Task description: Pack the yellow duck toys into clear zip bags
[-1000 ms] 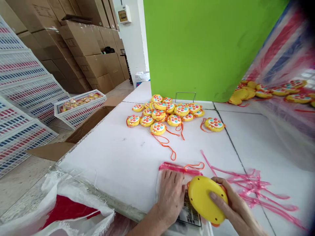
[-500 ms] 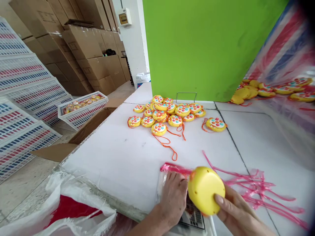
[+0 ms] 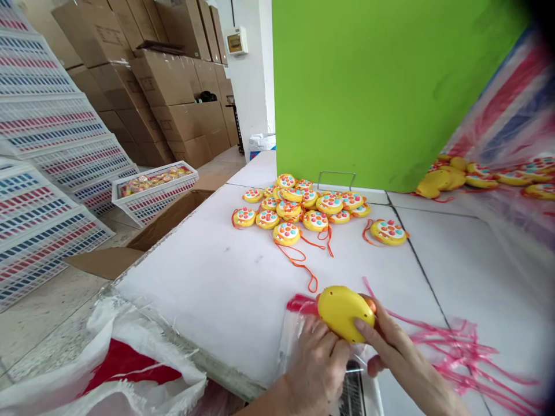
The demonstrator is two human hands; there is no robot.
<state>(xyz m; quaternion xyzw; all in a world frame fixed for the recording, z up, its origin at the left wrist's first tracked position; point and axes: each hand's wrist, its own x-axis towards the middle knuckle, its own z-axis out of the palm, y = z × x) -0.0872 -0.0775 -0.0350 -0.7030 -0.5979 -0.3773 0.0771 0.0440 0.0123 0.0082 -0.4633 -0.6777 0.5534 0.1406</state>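
Observation:
My right hand (image 3: pixel 396 344) is closed on a yellow duck-shaped toy (image 3: pixel 344 312), thumb on its plain back, which faces me. Just left of it and below, my left hand (image 3: pixel 318 358) has its fingers curled on a clear plastic bag (image 3: pixel 288 332) with a pink top edge (image 3: pixel 299 303). The toy overlaps the bag's top end, so I cannot tell whether any of it is inside. Under the hands, a dark panel with keys (image 3: pixel 353 393) is partly covered.
Several duck toys with coloured buttons (image 3: pixel 288 211) are heaped behind, trailing orange cords; a single toy (image 3: pixel 389 232) lies to their right. Pink plastic strips (image 3: pixel 459 346) are at right. A green board (image 3: pixel 381 92) stands behind. A woven sack (image 3: pixel 143 370) hangs at front left.
The toy in my right hand has moved left and up against the bag's top edge and is now tilted. My view has shifted slightly.

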